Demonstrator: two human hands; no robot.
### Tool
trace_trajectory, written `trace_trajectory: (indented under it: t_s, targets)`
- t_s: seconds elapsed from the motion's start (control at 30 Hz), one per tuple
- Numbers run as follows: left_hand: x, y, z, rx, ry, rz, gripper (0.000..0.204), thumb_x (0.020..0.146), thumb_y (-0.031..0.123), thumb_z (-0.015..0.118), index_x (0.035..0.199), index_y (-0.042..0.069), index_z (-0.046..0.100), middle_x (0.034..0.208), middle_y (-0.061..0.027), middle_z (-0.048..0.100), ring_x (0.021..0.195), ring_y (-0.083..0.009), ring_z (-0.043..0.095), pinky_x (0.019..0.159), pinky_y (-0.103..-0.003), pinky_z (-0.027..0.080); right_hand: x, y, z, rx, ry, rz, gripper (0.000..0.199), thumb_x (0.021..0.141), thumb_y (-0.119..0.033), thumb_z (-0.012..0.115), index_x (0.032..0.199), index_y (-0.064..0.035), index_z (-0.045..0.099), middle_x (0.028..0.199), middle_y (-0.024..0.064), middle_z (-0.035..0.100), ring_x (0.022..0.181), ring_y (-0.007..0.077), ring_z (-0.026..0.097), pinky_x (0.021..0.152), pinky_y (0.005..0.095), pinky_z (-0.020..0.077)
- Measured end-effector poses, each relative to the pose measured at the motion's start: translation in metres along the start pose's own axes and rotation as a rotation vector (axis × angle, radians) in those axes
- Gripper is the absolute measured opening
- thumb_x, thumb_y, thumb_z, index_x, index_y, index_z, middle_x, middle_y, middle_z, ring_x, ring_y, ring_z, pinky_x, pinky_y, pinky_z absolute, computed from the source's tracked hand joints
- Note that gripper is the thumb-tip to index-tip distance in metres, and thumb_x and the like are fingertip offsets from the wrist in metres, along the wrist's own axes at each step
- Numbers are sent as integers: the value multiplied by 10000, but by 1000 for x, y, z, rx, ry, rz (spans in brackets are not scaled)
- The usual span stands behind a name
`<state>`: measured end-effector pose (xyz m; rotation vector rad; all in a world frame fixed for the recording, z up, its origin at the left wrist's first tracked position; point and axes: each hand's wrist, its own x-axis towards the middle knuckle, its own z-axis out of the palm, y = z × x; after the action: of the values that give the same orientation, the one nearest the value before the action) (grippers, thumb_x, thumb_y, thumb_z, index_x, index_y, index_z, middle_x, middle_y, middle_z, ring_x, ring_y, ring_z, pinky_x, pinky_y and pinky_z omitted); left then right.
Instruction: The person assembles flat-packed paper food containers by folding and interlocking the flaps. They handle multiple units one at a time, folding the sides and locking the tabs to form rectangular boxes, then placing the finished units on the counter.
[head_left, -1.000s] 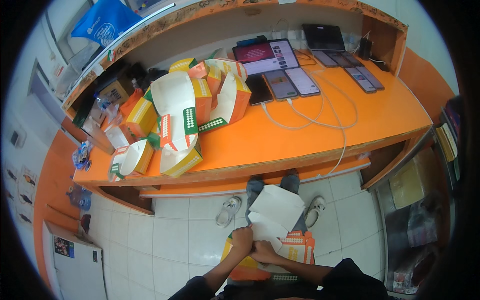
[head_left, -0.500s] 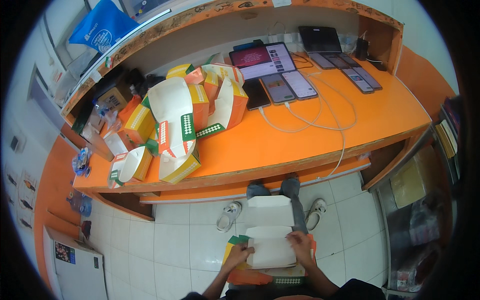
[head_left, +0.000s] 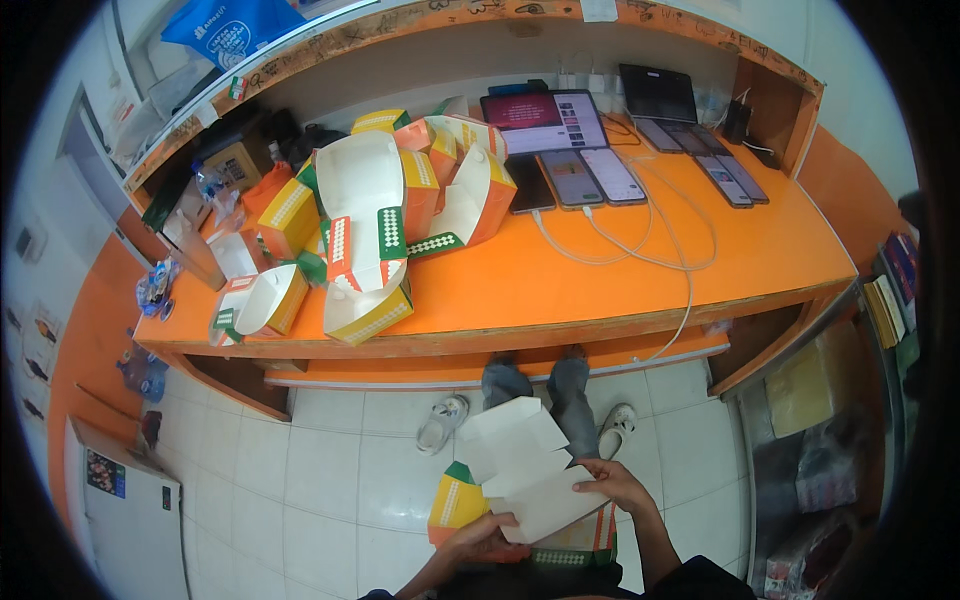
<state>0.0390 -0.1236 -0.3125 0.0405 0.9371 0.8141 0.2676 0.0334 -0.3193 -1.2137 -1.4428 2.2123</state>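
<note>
An unfolded cardboard food box (head_left: 548,504), its plain white inside facing up, is tilted over my lap. My left hand (head_left: 484,536) is closed on its lower left edge, the fingers partly underneath. At its right edge my right hand (head_left: 612,484) grips the card between thumb and fingers. Below it more printed boxes (head_left: 456,506) in yellow, orange and green lie on my lap, partly covered by the white card and my arms.
On the orange desk (head_left: 480,290) ahead is a heap of folded boxes (head_left: 362,180). Several phones (head_left: 575,180), a tablet (head_left: 545,120) and white cables (head_left: 690,265) lie to its right. White clogs (head_left: 442,424) stand on the tiles; a shelf unit (head_left: 800,440) is at the right.
The unfolded box has turned and tilted, its right side raised. My right hand has moved to its right edge, and my left hand has shifted down to its lower left.
</note>
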Motion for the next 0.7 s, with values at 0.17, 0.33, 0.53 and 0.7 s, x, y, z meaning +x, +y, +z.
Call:
trace_trajectory:
  t_s: [0.17,0.33,0.53,0.7]
  targets:
    - [-3,-8,30,230,60,-85,526,847,168,560,1267,-48,328,993,-188,573,802,-281,646,724,-336,569,9,-7,-11,-194,-60,52,509,693,-174,783,1135,5,604,1015,102,648,905,172,610,822,268,462]
    - [15,-27,29,391,-62,-188,514,876,198,532,1287,-27,322,1048,-204,579,772,-292,649,658,-351,583,30,-23,-31,-734,-135,113,433,678,-265,798,1029,-49,664,809,50,649,787,131,611,724,260,479]
    - [29,-16,19,878,321,596,567,873,181,502,1296,-51,206,1011,-221,595,805,-301,648,729,-361,543,41,-13,-8,-693,-2,18,328,668,-310,802,778,-56,627,660,10,586,582,124,531,558,286,437]
    - [-1,17,35,901,360,319,564,850,196,494,1250,-46,178,966,-293,586,890,-428,606,844,-437,465,39,12,40,-748,179,-354,372,686,-209,708,604,-13,402,524,119,379,480,202,370,487,372,327]
